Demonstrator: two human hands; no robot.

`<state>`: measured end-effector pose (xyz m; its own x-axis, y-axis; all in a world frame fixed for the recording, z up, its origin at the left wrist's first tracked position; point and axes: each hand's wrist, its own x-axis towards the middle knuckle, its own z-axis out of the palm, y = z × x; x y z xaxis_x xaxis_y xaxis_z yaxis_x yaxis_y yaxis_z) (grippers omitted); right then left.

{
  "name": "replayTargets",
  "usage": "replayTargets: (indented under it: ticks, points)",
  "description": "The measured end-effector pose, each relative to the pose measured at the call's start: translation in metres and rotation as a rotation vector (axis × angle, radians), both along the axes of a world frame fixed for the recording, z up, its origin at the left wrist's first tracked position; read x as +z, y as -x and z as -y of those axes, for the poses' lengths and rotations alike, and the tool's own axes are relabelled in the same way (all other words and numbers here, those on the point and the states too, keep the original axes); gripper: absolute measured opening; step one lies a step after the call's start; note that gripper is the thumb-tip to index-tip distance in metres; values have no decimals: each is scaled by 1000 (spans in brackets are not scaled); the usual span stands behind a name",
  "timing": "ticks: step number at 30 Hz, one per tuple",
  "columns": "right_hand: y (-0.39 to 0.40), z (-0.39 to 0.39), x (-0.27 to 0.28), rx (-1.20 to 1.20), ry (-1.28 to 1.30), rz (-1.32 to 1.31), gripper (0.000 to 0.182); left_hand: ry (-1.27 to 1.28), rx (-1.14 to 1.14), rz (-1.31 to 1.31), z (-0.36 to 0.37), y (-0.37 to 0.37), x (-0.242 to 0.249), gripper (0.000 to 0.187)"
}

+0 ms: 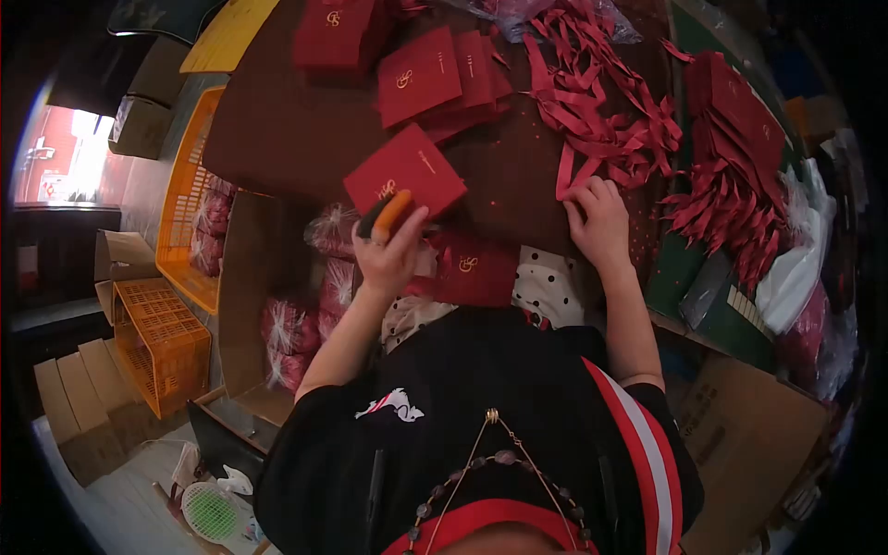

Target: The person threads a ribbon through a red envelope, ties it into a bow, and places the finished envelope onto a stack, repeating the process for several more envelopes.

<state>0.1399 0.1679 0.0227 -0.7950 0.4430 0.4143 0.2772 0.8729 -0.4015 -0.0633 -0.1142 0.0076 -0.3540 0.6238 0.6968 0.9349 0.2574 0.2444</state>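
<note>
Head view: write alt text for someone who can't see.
A person's left grip holds a red packet and an orange object; the right grip touches tangled red ribbons on a brown surface, near more red packets.

Two hands (387, 254) (599, 220), one held pouch (407, 168), two orange crates (173, 208) (162, 319), one racket (211, 511).

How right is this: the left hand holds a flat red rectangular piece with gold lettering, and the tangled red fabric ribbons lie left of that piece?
The side is wrong: in the head view, the tangled red fabric ribbons lie right of the flat red rectangular piece that the left hand holds.
</note>
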Motion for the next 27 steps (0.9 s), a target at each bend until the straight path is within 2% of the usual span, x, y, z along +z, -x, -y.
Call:
replayTargets:
  ticks: [5,6,8,10,12,13,14,15,17,18,19,20,22,24,27]
  points:
    - [-36,13,23,154,143,132,10,208,-342,35,-6,-38,-19,49]
    - [-41,10,28,145,140,136,10,204,-351,38,-14,-38,-22,49]
    - [-51,4,38,142,107,255,10,294,-541,42,-31,-36,-25,50]
    - [-48,1,42,111,124,246,7,346,-586,28,-46,-32,-14,44]
    - [-36,-1,40,-89,160,87,12,345,-674,174,-59,-30,-3,38]
    - [-29,-6,33,-128,174,51,20,389,-666,212,-60,-28,1,39]
    - [-19,-10,28,-129,173,49,20,300,-660,234,-63,-27,7,39]
    - [-7,-12,24,-172,237,50,23,212,-652,255,-67,-27,14,39]
    - [16,-17,12,-207,303,45,25,130,-288,287,-71,-35,4,34]
    - [28,-18,4,-231,242,35,28,131,-96,329,-75,-36,6,35]
    - [38,-20,-1,-254,180,24,30,194,51,300,-80,-35,11,46]
    - [43,-22,-4,-288,110,87,34,194,59,295,-83,-34,10,46]
    - [49,-23,-7,-287,120,61,35,340,273,478,-90,-32,10,60]
    - [50,-24,-8,-288,131,43,36,383,287,449,-92,-31,6,63]
    - [44,-27,-7,-280,192,95,35,316,190,436,-95,-30,-6,63]
